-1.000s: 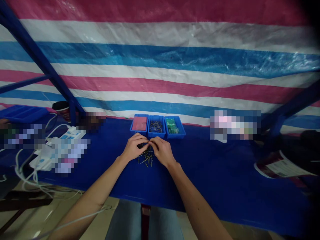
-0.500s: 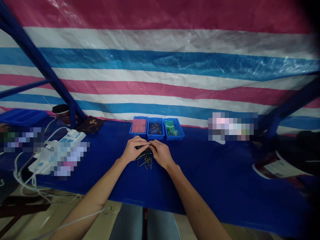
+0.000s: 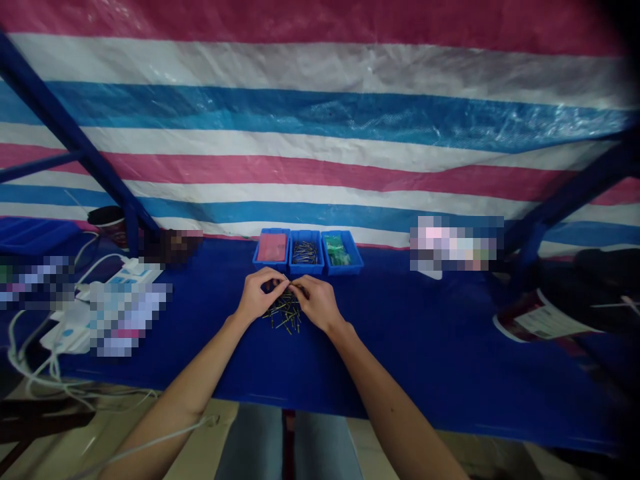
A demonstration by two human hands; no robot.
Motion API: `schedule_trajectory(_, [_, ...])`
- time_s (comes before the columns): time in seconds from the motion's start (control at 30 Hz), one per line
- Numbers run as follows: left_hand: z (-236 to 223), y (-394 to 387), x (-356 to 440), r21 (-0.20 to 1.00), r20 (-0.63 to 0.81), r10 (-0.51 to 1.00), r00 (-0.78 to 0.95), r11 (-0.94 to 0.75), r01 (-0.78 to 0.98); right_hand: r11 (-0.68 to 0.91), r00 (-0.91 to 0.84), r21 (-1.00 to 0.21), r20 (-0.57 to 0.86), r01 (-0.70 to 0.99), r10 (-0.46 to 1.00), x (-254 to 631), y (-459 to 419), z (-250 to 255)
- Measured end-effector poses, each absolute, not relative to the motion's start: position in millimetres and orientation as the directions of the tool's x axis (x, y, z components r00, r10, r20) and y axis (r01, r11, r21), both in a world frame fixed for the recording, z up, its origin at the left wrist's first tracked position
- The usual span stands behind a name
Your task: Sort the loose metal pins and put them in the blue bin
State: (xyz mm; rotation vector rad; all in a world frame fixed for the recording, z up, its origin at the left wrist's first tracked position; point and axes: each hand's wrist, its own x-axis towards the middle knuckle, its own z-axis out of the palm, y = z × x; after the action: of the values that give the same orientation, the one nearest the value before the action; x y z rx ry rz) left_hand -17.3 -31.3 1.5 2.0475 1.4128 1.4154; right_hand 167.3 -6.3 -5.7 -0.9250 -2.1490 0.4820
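Head view: the left hand (image 3: 257,298) and right hand (image 3: 315,304) have shifted, fingertips now pinched together on a thin metal pin (image 3: 286,277) above the loose pin heap (image 3: 286,315).

Dim, even light with no clear source leaves only faint shadows under the left hand (image 3: 257,298) and right hand (image 3: 316,303); glare streaks the striped tarpaulin (image 3: 450,120), edges bow, and the right corner falls black.

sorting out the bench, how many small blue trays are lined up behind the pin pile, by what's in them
blue tray with a pink sheet: 1
blue tray with metal pins: 1
blue tray with green pieces: 1
total: 3
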Motion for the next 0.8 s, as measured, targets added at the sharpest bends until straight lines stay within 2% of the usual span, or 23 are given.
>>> schedule_trajectory(0.17, [-0.1, -30.7, -16.9, 0.716, 0.511, 0.859, 0.036, -0.448, 0.535, 0.686, -0.497, -0.497, 0.473, 0.531, 0.727, 172.9, -4.9, -3.7])
schedule_trajectory(0.3, [1.3, -31.3, -18.3, 0.696, 0.514, 0.855, 0.073, -0.465, 0.547, 0.7, -0.516, -0.451, 0.475, 0.553, 0.713, 176.1, -3.5, -2.5])
schedule_trajectory(0.6, [-2.3, -28.9, -19.0, 0.654, 0.447, 0.876, 0.181, -0.458, 0.603, 0.726, -0.526, -0.412, 0.504, 0.55, 0.685, 175.5, -4.3, -2.3])
schedule_trajectory(0.8, [-4.5, -29.5, -18.6, 0.637, 0.471, 0.862, 0.187, -0.479, 0.603, 0.73, -0.546, -0.419, 0.486, 0.54, 0.682, 173.8, -6.3, -1.0])
